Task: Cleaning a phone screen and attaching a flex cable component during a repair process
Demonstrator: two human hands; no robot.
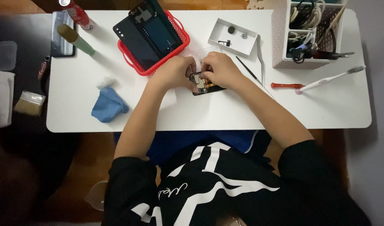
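Note:
A small opened phone (206,86), with circuit parts showing, lies on the white table (208,113) near its middle. My left hand (175,72) curls over its left end, fingers pressed on the body. My right hand (219,69) sits over its right end, fingertips pinched on the exposed top part. The hands nearly touch and hide most of the phone.
A red basket (129,56) holding dark phone panels stands behind my left hand. A white tray (234,37) with small parts, tweezers (260,58), a thin black tool (247,70), a red screwdriver (286,86), a toothbrush (330,78) and a white organiser (280,37) lie right. A blue cloth (108,104) lies left.

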